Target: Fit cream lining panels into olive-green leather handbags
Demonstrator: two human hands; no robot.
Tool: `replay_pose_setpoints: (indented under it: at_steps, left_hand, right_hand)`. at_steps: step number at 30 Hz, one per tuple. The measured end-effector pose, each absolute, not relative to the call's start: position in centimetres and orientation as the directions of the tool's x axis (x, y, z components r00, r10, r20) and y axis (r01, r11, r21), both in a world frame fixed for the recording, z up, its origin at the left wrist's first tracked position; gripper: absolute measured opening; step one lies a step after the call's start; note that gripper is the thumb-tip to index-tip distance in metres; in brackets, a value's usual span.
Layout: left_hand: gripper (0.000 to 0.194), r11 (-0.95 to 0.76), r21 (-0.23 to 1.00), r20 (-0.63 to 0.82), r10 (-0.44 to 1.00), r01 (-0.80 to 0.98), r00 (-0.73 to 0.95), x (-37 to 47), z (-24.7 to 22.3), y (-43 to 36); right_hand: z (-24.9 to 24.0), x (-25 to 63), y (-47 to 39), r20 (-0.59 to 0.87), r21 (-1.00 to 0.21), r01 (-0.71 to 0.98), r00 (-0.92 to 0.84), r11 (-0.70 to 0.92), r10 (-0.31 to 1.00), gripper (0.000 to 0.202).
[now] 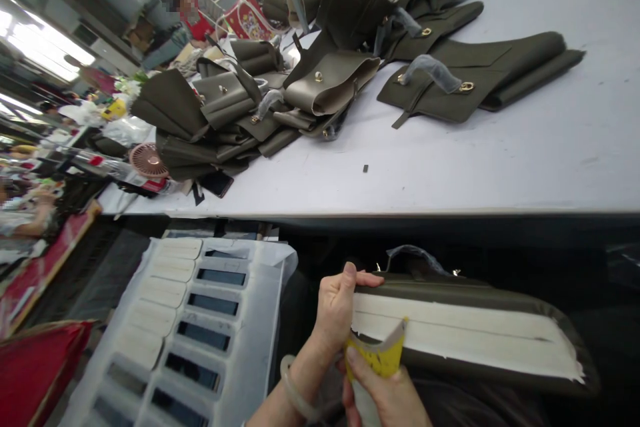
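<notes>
Head view:
Left hand (336, 310): is gripping the near end of the olive bag panel (500, 293), thumb lying across its top edge, fingers closed around the end.
Right hand (387, 395): is pinching a yellow scraper card (383, 353) between thumb and fingers, and is pressing its tip against the pale strip.
Olive bag panel: is lying below the surface edge, in front of the person, running from the left hand off to the right; a wrapped handle (417, 255) is showing behind it.
Pale strip (465, 333): is running along the length of the panel's upper face, with a dark line down its middle and a ragged far end.
Surface (525, 160): is carrying piles of olive bag pieces (225, 113), one beige flap with a snap (330, 83), and a flat olive piece with a gold ring (475, 77) lying apart on the right.
Small pink fan (149, 160): is sitting at the left end of the surface.
White tray with slots (200, 320): is standing left of the hands, below the surface.
Background: another person is sitting far back; details are blurred.
</notes>
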State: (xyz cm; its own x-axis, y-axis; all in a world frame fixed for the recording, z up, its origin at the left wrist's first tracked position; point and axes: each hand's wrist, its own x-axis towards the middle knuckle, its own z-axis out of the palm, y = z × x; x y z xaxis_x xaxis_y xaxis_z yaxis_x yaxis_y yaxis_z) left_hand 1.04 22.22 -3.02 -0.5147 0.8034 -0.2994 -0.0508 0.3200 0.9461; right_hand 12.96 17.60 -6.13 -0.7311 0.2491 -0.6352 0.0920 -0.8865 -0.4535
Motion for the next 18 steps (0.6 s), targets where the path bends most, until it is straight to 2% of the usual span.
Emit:
replay_pose_setpoints:
  at_steps: [5,8,11,13,16,18]
  left_hand:
    - [0.048,0.325,0.945,-0.253,0.804,0.043,-0.538,1.4,-3.2,22.2]
    - [0.043,0.357,0.904,-0.192,0.83,0.235,-0.523,1.5,-2.8,22.2]
    - [0.038,0.402,0.774,-0.142,0.863,0.489,-0.485,1.8,-2.0,22.3]
    - [0.036,0.363,0.674,-0.059,0.895,0.643,-0.442,2.1,-1.6,22.5]
    - [0.05,0.262,0.515,0.067,0.937,0.816,-0.343,3.0,-1.1,22.9]
    - [0.061,0.236,0.432,0.089,0.949,0.871,-0.302,3.7,-0.9,23.2]
  right_hand:
    - [-5.9,13.2,17.9,-0.636,-0.44,0.092,-0.735,-0.893,0.237,0.066]
    - [-6.1,13.3,17.7,-0.643,-0.417,0.08,-0.73,-0.905,0.232,0.066]
    - [-6.5,13.6,17.4,-0.633,-0.401,0.041,-0.734,-0.915,0.245,0.066]
    - [-6.5,13.9,17.3,-0.609,-0.365,-0.011,-0.754,-0.931,0.248,0.064]
    - [-6.0,14.6,17.3,-0.565,-0.279,-0.116,-0.783,-0.953,0.261,0.054]
    - [-5.5,15.1,17.3,-0.557,-0.216,-0.177,-0.785,-0.96,0.27,0.047]
